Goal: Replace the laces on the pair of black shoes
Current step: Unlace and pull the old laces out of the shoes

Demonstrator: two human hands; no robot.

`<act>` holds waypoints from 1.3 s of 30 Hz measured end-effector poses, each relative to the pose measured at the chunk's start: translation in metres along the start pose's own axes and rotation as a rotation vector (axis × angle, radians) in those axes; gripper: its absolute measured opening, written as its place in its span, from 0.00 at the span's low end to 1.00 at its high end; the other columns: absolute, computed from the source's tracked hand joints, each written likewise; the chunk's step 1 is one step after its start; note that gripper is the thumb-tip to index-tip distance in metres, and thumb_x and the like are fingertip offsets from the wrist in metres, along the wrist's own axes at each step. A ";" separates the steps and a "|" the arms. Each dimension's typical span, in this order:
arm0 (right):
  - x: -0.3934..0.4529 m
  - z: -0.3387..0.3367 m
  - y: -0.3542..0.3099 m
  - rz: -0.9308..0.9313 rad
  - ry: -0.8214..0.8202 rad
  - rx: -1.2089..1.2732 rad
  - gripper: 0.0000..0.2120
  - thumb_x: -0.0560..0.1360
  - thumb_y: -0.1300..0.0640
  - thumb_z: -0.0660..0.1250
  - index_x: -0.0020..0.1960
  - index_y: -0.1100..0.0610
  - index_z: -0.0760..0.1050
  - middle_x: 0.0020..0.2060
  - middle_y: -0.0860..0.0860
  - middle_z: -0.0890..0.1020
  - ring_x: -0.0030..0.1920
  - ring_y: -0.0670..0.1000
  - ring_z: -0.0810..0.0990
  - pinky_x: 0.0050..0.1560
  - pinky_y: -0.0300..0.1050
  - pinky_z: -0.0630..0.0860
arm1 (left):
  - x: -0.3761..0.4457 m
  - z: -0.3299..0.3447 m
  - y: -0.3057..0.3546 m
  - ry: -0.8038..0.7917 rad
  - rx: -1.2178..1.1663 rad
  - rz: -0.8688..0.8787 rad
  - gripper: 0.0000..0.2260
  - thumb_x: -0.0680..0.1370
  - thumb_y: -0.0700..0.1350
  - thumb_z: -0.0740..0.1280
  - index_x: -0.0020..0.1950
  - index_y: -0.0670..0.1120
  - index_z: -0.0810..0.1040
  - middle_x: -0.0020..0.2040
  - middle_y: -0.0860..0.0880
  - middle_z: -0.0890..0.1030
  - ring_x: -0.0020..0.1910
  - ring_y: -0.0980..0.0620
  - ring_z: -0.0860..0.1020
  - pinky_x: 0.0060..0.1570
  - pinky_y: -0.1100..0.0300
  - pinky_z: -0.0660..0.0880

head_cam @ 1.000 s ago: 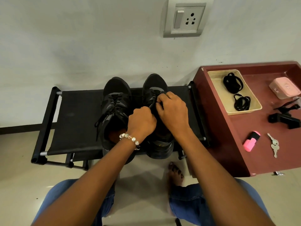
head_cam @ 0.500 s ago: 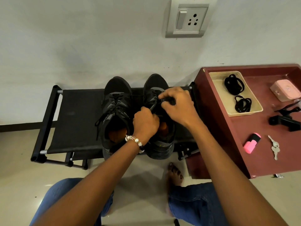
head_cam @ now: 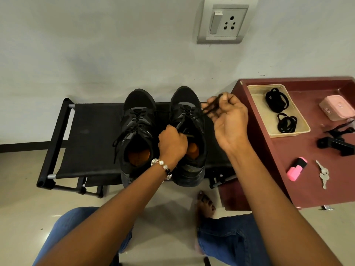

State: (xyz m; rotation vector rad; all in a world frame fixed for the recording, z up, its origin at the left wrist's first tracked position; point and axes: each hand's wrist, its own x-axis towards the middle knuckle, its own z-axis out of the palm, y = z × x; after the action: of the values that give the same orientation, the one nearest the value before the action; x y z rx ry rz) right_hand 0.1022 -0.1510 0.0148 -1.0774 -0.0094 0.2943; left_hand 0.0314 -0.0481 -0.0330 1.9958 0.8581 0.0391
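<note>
Grey wall behind, with a low black fabric surface (head_cam: 92, 135) carrying 2 black shoes side by side near its right end, toes at the back edge. Left hand (head_cam: 172, 144) is clenched on the collar of the right shoe (head_cam: 187, 116). Right hand (head_cam: 228, 120) pinches that shoe's lace (head_cam: 209, 107), pulled out sideways. Left shoe (head_cam: 137, 127) sits laced. Spare laces (head_cam: 276, 99) lie in a beige tray (head_cam: 255, 108) on the maroon table (head_cam: 288, 150).

Two black shoes (head_cam: 139, 129) (head_cam: 189, 129), two coiled laces (head_cam: 276, 99) (head_cam: 287, 122) in one tray (head_cam: 266, 116), one pink box (head_cam: 337, 109), one highlighter (head_cam: 296, 168), one bunch of keys (head_cam: 323, 173), one wall socket (head_cam: 224, 21).
</note>
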 end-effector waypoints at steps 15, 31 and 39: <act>-0.001 -0.004 0.026 -0.533 -0.338 -1.663 0.09 0.77 0.54 0.68 0.52 0.56 0.83 0.49 0.53 0.77 0.54 0.55 0.74 0.50 0.54 0.76 | -0.001 -0.001 0.002 0.007 0.041 -0.023 0.08 0.78 0.40 0.60 0.55 0.39 0.73 0.52 0.40 0.77 0.51 0.40 0.77 0.46 0.48 0.76; 0.008 -0.007 0.011 -0.190 -0.153 -0.643 0.03 0.77 0.60 0.68 0.46 0.54 0.79 0.37 0.48 0.80 0.37 0.46 0.76 0.40 0.41 0.75 | 0.002 0.001 0.001 0.006 0.037 -0.046 0.08 0.78 0.39 0.59 0.56 0.39 0.72 0.55 0.39 0.76 0.52 0.40 0.76 0.44 0.52 0.72; 0.002 -0.007 0.031 -0.439 -0.303 -1.543 0.05 0.75 0.56 0.70 0.47 0.55 0.83 0.50 0.50 0.78 0.55 0.53 0.76 0.53 0.55 0.76 | 0.000 0.000 0.003 0.011 0.040 -0.038 0.08 0.78 0.40 0.60 0.55 0.40 0.73 0.53 0.41 0.76 0.51 0.41 0.76 0.45 0.51 0.74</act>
State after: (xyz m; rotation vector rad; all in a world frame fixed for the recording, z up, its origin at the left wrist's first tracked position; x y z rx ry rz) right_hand 0.0976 -0.1434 -0.0158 -2.4822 -0.8526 -0.0117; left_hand 0.0325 -0.0491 -0.0307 2.0178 0.9097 0.0116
